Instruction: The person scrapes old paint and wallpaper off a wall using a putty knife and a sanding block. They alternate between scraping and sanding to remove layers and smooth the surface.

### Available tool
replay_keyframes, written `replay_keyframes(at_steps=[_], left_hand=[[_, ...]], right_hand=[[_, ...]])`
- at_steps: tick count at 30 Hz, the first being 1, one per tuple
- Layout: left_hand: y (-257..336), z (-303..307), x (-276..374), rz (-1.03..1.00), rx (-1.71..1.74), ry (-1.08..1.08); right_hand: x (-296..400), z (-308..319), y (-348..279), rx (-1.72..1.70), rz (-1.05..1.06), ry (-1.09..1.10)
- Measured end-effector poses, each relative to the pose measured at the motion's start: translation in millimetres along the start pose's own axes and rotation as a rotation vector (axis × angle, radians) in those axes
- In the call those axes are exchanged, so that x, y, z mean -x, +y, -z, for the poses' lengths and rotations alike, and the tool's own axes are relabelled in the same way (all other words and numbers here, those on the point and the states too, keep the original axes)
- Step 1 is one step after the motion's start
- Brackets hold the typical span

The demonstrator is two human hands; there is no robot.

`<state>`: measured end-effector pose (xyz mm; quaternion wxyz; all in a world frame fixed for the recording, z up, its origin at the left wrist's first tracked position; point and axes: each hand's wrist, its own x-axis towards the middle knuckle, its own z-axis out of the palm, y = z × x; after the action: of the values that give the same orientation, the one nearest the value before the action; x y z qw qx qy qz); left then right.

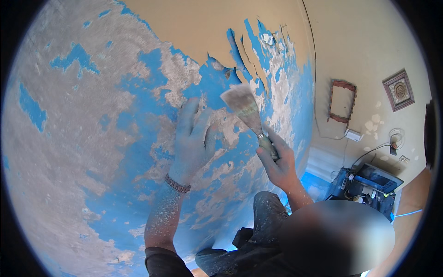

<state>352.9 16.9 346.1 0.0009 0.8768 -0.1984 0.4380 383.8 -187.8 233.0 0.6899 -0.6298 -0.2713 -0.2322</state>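
My right hand (280, 159) grips the handle of a broad-bladed paint scraper (244, 105), its metal blade angled up to the left, near the wall. Whether the blade touches the wall cannot be told. Dusty and with fingers apart, my left hand (193, 142) rests against the wall (138, 104) and holds nothing; a braided bracelet (177, 184) circles that wrist. Blue paint and bare grey plaster show in patches. Above the blade, strips of peeling paint (237, 52) curl away below a beige painted area (193, 24).
On the adjoining wall at right hang an ornate frame (398, 90), a wooden rack (342, 101), a white box (353, 135) and cables. Below them a monitor (377, 178) stands among cluttered equipment. My bent knee (268, 211) is close to the wall. A blurred oval hides the lower right.
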Motion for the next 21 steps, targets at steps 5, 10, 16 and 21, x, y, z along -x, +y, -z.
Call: replay_keyframes(at_steps=[5,10,16,21], left_hand=[[2.7,-1.9,-2.2,0.06,0.146,0.209],[-0.9,-5.0,1.4,0.147,0.204,0.29],[4.2,-0.1,0.7,0.26,0.37,0.244],[-2.1,0.3,9.1,0.355,0.752,0.285]], right_hand=[[-47.6,13.5,-52.7,0.181,0.137,0.029],[-81.9,-3.8,-90.6,0.107,0.331,0.24],[-142.2,-43.2,-119.6,0.195,0.75,0.479],[-175.0,-75.7,-153.6,-0.413,0.506,0.218]])
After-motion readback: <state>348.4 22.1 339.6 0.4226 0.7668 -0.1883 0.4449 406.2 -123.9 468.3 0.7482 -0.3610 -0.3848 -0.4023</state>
